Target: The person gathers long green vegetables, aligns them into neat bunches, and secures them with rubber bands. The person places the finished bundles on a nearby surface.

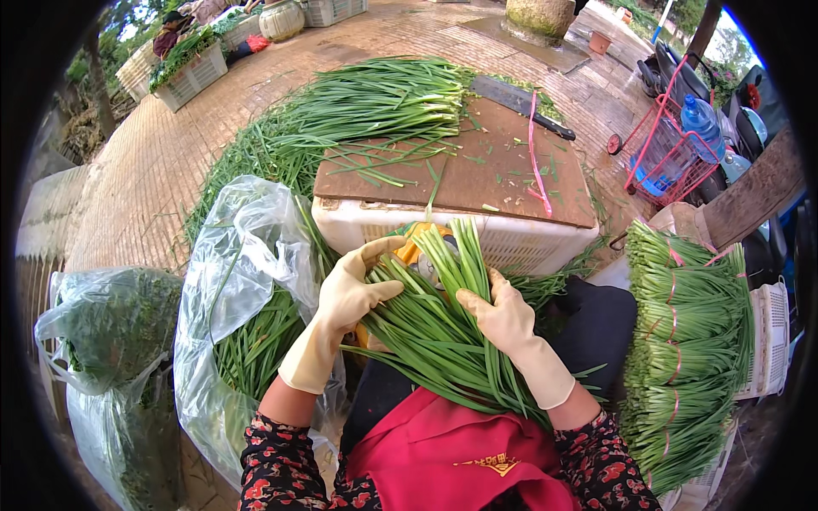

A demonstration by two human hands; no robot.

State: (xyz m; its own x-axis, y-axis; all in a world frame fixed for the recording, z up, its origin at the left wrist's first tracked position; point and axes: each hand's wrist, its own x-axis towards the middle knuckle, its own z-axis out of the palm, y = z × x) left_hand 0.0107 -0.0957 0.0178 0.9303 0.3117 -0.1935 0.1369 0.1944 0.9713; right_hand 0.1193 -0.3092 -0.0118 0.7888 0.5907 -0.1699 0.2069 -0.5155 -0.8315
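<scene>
Long garlic chives [441, 332] lie across my lap, over a red apron [447, 447]. My right hand [505, 313], in a cream rubber glove, grips an upright bunch of chives [470, 255] with its pale stem ends pointing away from me. My left hand [358, 281], gloved alike, is at the left side of the chives. Its thumb and forefinger are spread around some stems; its other fingers are hidden. Beyond my hands, a brown board [460, 172] rests on a white plastic crate [511, 239]. A chive pile [396, 96] and a cleaver [511, 99] lie on the board.
A pink tie strip [533, 153] crosses the board. Tied chive bundles [690, 358] are stacked at right. Clear plastic bags [249, 217] of greens stand at left. Farther right is a red cart [664, 147] with water bottles. A person [169, 32] is at far left.
</scene>
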